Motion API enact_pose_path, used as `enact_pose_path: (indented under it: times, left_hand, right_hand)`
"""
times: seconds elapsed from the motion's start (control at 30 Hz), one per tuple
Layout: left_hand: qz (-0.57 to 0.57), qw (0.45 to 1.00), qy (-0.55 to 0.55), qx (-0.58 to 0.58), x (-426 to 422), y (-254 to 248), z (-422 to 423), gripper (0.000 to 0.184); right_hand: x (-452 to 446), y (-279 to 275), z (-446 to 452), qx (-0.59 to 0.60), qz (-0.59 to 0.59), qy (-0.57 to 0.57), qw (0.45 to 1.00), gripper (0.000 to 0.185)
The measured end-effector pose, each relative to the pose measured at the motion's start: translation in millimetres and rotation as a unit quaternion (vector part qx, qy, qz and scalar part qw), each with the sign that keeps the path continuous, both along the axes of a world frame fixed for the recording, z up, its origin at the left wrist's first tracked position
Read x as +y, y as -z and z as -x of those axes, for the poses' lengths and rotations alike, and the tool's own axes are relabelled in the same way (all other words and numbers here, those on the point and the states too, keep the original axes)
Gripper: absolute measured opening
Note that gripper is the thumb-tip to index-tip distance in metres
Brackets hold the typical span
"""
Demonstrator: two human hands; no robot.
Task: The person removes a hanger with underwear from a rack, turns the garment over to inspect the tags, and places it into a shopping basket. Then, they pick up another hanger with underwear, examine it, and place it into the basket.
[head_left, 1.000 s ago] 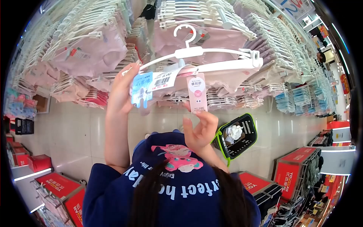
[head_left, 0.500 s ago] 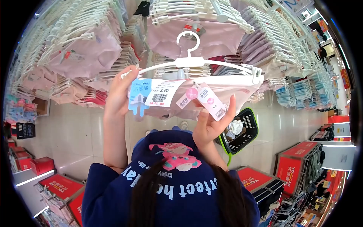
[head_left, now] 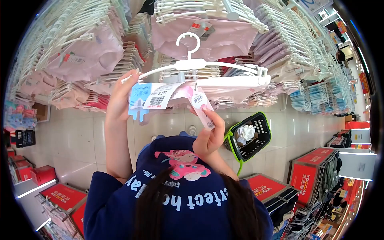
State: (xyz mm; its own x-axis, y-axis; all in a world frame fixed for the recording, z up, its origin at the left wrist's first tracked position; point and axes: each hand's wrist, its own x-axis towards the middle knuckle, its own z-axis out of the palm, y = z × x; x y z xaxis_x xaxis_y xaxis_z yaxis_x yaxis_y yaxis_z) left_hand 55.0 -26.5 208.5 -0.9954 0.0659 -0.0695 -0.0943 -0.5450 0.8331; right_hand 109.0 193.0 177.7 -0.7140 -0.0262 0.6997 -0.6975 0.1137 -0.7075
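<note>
Right now, the left hand (head_left: 121, 94) has its fingers clamped around the left end of a white hanger (head_left: 190, 64), hook pointing up, held out before the chest. Across to the right hand (head_left: 211, 130), and its fingers are gripping a pink tag (head_left: 203, 112), forefinger over the front, another fingertip showing at the tag's left edge. Pale pink fabric (head_left: 230, 93) hangs from the hanger's bar, seen only in part. Beside the left fingers, a blue tag (head_left: 137, 105), and overlapping it a white price label (head_left: 158, 100), reading 8.00. Behind all this, rows of pink briefs (head_left: 224, 36) crowd the racks. Down on the tiled floor (head_left: 84, 138), to the right of the right hand, sits a black basket (head_left: 260, 138), green-rimmed, with white cloth (head_left: 245, 133) inside. Red boxes (head_left: 262, 188) stand farther back, nearer the dark blue shirt (head_left: 120, 208).
</note>
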Motion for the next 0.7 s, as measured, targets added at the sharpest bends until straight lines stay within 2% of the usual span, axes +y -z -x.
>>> enact_pose_path:
  times: [0.13, 0.33, 0.43, 0.53, 0.63, 0.67, 0.7]
  left_hand:
    - [-0.003, 1.000, -0.017, -0.013, 0, -2, -2, 0.013]
    - [-0.012, 1.000, -0.016, -0.016, -2, 0, -3, 0.013]
    - [-0.012, 1.000, -0.011, -0.018, -5, 4, -3, 0.012]
    - [-0.008, 1.000, -0.001, -0.008, -4, 8, -3, 0.011]
    - [0.010, 0.999, -0.024, -0.038, 7, 9, -6, 0.011]
    - [-0.009, 0.999, 0.011, -0.029, 7, 11, -6, 0.011]
    - [-0.003, 0.999, 0.021, -0.029, 7, 11, -7, 0.011]
  right_hand:
    - [-16, -9, 1, 0.003, 0.106, -0.044, 0.993, 0.043]
    - [-15, -13, -3, -0.061, 0.106, -0.081, 0.989, 0.056]
    - [-15, -12, -4, -0.077, 0.073, -0.035, 0.994, 0.052]
    - [-10, -16, 1, 0.023, -0.044, 0.122, 0.991, 0.046]
    - [-3, -34, 15, 0.090, -0.090, 0.143, 0.982, 0.043]
    - [-3, -37, 21, 0.095, -0.060, 0.152, 0.982, 0.042]
    - [0, -42, 30, 0.112, -0.081, 0.162, 0.977, 0.042]
